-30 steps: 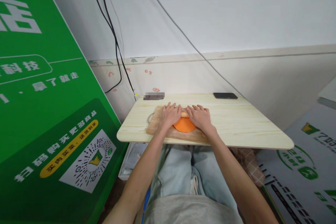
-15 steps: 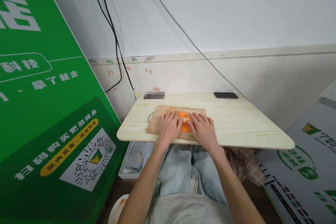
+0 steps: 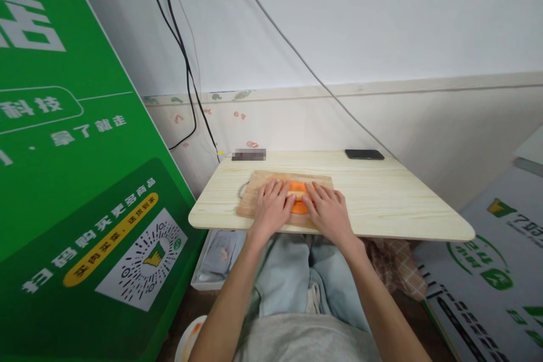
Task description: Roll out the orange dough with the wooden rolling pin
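Observation:
A pale wooden rolling pin (image 3: pixel 297 196), its ends hidden under my hands, lies across a flat orange sheet (image 3: pixel 300 207), which looks like dough or clay. The sheet rests on a wooden cutting board (image 3: pixel 250 203). My left hand (image 3: pixel 274 203) covers the pin's left end, fingers bent over it and thumb pointing inward on the near side. Over the right end lies my right hand (image 3: pixel 326 203), with its fingers forward and its thumb towards the left thumb. Orange shows above and below the pin between both hands.
The board lies on a pale wooden table (image 3: pixel 394 203) against the wall. A black phone (image 3: pixel 365 154) is at the back right, and a blurred dark object (image 3: pixel 249 154) at the back left. Green signboard (image 3: pixel 106 181) stands left; a white bin (image 3: pixel 210 283) sits below the table.
Both hands stay on the rolling pin, which has shifted very slightly towards me over the orange sheet. The board keeps its place.

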The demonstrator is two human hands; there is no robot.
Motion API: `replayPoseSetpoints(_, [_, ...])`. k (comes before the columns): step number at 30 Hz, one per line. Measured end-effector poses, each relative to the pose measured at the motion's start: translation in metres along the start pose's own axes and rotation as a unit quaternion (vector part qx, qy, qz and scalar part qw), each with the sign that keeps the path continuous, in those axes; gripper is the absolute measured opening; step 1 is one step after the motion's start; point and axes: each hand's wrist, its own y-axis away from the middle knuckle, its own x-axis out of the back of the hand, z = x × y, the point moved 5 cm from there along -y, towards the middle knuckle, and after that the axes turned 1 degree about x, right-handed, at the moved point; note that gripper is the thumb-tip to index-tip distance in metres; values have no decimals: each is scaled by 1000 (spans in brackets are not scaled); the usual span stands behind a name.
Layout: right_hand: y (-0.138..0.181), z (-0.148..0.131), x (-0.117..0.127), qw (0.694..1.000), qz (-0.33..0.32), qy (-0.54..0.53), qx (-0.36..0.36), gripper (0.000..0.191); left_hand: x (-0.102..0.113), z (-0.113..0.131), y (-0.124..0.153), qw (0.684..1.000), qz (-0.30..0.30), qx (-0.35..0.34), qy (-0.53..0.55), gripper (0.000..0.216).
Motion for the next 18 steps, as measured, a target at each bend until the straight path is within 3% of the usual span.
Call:
replayPoseSetpoints(5, [-44,7,-2,997,-70,19,-16,55,-7,-9,-46,997,-75,0,-11,59])
replayPoseSetpoints(10, [-71,12,-3,995,-84,42,-23,57,-13,-15,-76,995,-90,32,-28,61])
replayPoseSetpoints(18, [-77,12,-4,996,-66,55,-28,55,-11,-13,-83,995,-89,34,-33,55])
